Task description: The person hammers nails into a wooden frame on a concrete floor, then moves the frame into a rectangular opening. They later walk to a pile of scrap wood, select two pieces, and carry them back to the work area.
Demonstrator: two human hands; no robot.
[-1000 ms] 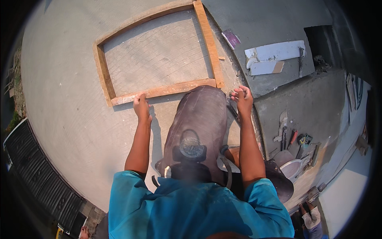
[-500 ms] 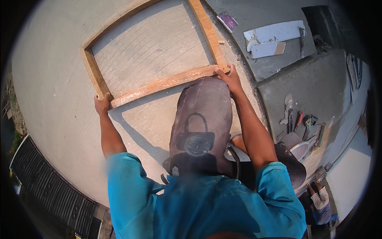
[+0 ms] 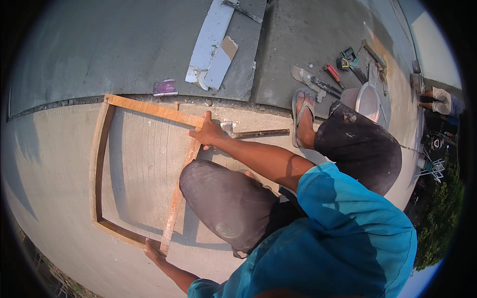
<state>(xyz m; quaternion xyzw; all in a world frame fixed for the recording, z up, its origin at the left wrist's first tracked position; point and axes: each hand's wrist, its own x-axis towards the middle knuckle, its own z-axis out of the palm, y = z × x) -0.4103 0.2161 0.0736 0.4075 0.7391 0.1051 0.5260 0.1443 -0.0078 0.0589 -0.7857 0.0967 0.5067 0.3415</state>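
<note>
A four-sided wooden frame (image 3: 102, 164) lies slightly raised over the pale concrete, casting a shadow beside its bars. My left hand (image 3: 155, 250) is closed on its near corner, fingers partly hidden by the wood. At the opposite end of the same bar, my right hand (image 3: 207, 131) grips the corner, thumb and fingers around the joint. My bent knee (image 3: 223, 198) is against or just beside the bar between both hands; contact cannot be made out. Close to my right wrist rests a hatchet-like tool (image 3: 261, 133) with a long handle.
Beyond a rough slab edge lie white board pieces (image 3: 211, 44) and a purple packet (image 3: 165, 88). To the right are red-handled pliers (image 3: 333, 72), a green-handled saw (image 3: 354, 62) and a pale bucket (image 3: 367, 102), near my sandalled foot (image 3: 303, 116). Another person (image 3: 442, 102) is at far right.
My view has turned, so the frame appears rotated and further left. Both hands still hold its corners. The hatchet-like tool and my sandalled foot now show clearly.
</note>
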